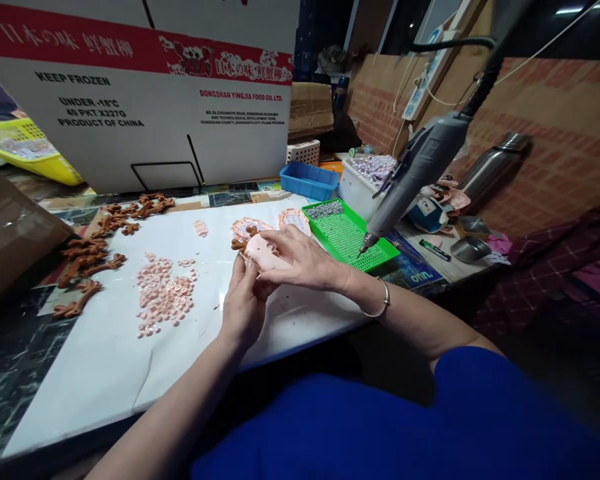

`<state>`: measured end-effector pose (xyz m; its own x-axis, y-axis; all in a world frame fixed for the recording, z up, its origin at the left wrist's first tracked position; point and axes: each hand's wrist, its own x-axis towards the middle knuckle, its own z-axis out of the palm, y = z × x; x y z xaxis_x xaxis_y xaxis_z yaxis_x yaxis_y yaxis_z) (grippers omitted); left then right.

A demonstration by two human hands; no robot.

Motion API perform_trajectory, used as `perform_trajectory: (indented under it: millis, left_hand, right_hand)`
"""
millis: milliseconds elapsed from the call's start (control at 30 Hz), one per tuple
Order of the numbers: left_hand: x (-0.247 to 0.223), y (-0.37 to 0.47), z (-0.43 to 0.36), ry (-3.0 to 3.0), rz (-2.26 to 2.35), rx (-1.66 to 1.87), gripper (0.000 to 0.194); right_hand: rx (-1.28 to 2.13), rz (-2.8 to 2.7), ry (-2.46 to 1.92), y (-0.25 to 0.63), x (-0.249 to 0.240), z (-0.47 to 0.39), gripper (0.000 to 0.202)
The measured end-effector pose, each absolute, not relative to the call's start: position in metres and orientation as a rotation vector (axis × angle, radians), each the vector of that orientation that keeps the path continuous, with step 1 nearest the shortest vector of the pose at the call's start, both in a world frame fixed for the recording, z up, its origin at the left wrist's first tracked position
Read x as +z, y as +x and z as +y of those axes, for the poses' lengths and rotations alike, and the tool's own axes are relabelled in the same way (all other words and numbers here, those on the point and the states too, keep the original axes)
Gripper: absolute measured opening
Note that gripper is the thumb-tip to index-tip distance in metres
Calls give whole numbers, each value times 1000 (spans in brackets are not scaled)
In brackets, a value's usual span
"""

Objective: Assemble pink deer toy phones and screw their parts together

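Both my hands are closed around a pink plastic shell [267,253] with a brown antler-like piece [240,244] at its left end. My left hand [245,293] pinches the shell from below and the left. Over its top and right side lies my right hand [310,260], its fingers bent on the shell. Just behind sit pink parts with pale, patterned insides [295,220]. A heap of small pink ring-like pieces [165,293] is spread on the white sheet [105,360] to the left, and one flat pink piece [201,229] lies above it.
A grey electric screwdriver [420,170] hangs at the right, its tip over a green tray [353,233] with small metal screws. Brown antler-like pieces [80,257] line the left. Behind stand a blue bin [309,181], a white tub [353,190] and a large white carton [170,147].
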<state>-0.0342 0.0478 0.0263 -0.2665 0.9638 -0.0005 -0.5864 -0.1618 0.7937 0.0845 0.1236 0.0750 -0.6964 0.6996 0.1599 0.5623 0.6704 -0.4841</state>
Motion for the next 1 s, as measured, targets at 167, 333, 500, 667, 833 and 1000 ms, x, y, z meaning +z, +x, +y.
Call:
perform_trajectory:
  millis: [167, 333, 500, 667, 833, 1000]
  left_hand:
    - [25, -23, 39, 595, 854, 1677, 36]
    - [23, -21, 36, 596, 872, 1675, 35]
    - [18, -20, 35, 590, 880, 1653, 34]
    - [17, -18, 34, 563, 857, 1662, 35]
    - [19, -18, 31, 548, 846, 1667, 38]
    - [14, -18, 29, 620, 931, 1716, 42]
  right_hand:
    - [654, -2512, -971, 97, 65, 118, 74]
    - [633, -2499, -929, 101, 63, 114, 71]
    - [527, -2575, -922, 103, 67, 110, 72]
    - [544, -2595, -970, 101, 68, 108, 71]
    - [577, -2603, -975, 98, 66, 109, 71]
    - [536, -2551, -788, 97, 48, 106, 62]
